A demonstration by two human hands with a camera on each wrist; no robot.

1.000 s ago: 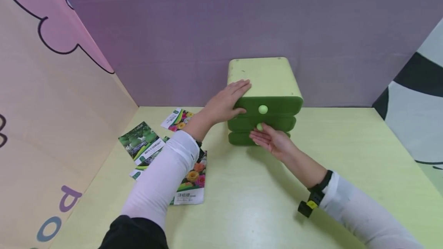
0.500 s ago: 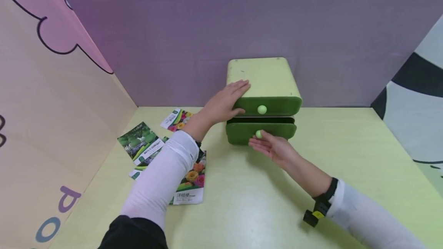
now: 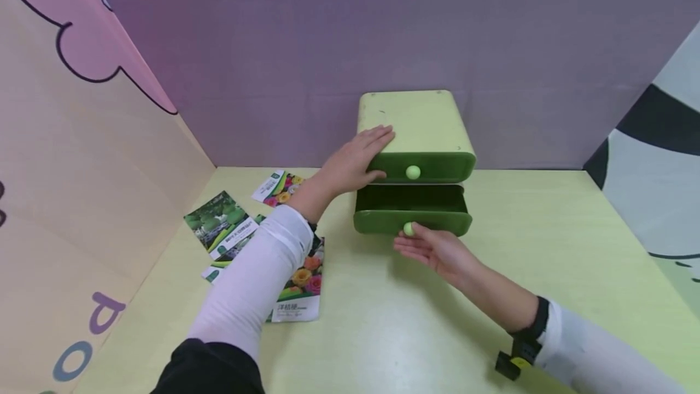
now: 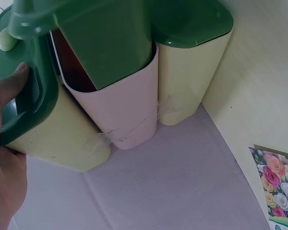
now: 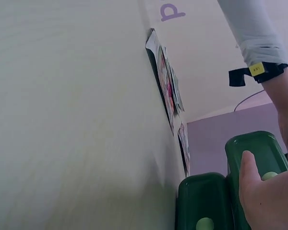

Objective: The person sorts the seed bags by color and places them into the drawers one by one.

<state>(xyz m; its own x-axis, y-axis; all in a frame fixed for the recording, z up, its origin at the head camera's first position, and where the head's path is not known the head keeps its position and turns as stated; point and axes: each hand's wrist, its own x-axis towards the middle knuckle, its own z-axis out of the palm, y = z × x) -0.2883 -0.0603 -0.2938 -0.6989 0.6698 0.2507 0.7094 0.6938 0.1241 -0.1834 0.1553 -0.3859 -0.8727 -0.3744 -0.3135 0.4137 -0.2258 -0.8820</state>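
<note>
A small cabinet (image 3: 418,120) with a pale yellow top and dark green drawers stands against the back wall. My left hand (image 3: 354,162) rests on its front left corner, fingers straight along the top and thumb at the front of the top drawer (image 3: 445,168). With thumb and finger, my right hand (image 3: 444,255) pinches the light green knob (image 3: 408,229) of the middle drawer (image 3: 377,222), which is pulled out. Its dark inside shows from above. In the left wrist view, this drawer juts from a pink shell (image 4: 127,112). The bottom drawer (image 5: 197,201) appears closed in the right wrist view.
Several seed packets printed with flowers and greenery lie left of the cabinet, among them a garden-scene packet (image 3: 219,224) and a rose packet (image 3: 303,300) partly under the left sleeve. A purple wall (image 3: 306,65) rises behind the table (image 3: 377,333).
My right hand has drawn the middle drawer out toward me by its knob, from almost closed to well open. My left hand has stayed on the cabinet's corner.
</note>
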